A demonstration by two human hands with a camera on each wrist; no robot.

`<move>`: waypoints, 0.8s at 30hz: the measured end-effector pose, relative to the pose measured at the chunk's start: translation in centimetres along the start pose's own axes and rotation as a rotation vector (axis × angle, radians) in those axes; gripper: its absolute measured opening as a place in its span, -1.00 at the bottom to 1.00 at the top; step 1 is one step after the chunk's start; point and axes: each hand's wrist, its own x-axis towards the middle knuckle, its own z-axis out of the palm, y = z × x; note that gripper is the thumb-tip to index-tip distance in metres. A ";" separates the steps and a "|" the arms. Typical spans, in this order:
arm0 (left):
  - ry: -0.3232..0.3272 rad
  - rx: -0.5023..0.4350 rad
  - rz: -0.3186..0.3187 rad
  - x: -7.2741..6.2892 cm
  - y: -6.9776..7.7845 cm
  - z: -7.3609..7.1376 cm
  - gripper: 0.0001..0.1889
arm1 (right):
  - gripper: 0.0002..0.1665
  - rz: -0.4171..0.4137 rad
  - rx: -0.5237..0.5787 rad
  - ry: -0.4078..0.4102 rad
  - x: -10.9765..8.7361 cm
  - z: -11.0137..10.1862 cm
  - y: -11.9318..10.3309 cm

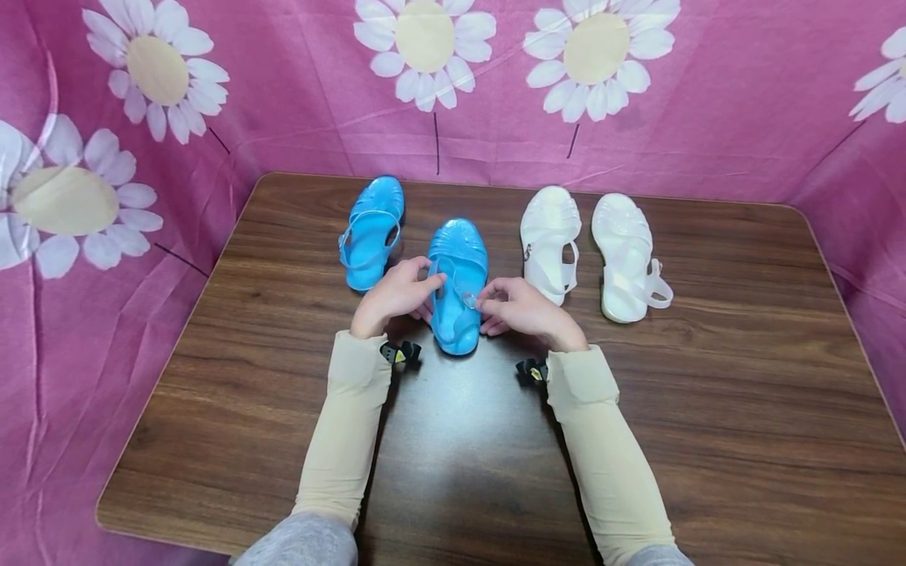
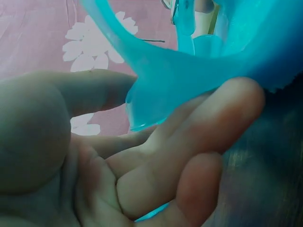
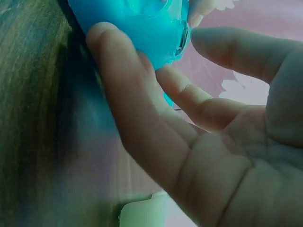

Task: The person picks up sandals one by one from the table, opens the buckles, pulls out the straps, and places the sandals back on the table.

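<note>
A blue jelly sandal [image 1: 458,242] lies toe away from me on the table, between both hands. At its left side my left hand [image 1: 396,292] holds the sandal, thumb over the strap. In the left wrist view, the thumb meets the edge of the blue ankle strap [image 2: 161,80] while the fingers lie under it. From the right, my right hand [image 1: 525,308] pinches the strap by its metal buckle [image 1: 469,300]. The right wrist view has the thumb beside the buckle [image 3: 182,40] and the fingers against the sandal's side. Its mate, another blue sandal [image 1: 383,196], lies just beyond my left hand.
Two white sandals, one nearer [image 1: 550,206] and one farther right [image 1: 621,216], lie to the right, the nearer one close behind my right hand. The brown wooden table [image 1: 743,377] backs onto a pink cloth [image 1: 495,149] printed with daisies.
</note>
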 end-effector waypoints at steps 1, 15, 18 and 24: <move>-0.005 -0.001 0.001 0.0 0.0 0.0 -0.46 | -0.63 -0.007 -0.017 -0.003 0.0 0.0 0.0; 0.210 0.189 0.178 -1.5 1.1 -0.5 -0.41 | -0.65 -0.094 -0.066 0.028 0.3 1.0 0.7; 0.248 0.188 0.319 -1.4 1.3 -0.3 -0.53 | -0.66 -0.109 -0.048 0.033 0.2 1.0 0.7; 0.044 0.237 0.488 -0.6 1.1 0.6 -0.66 | -0.69 -0.128 -0.059 0.035 0.1 0.8 0.8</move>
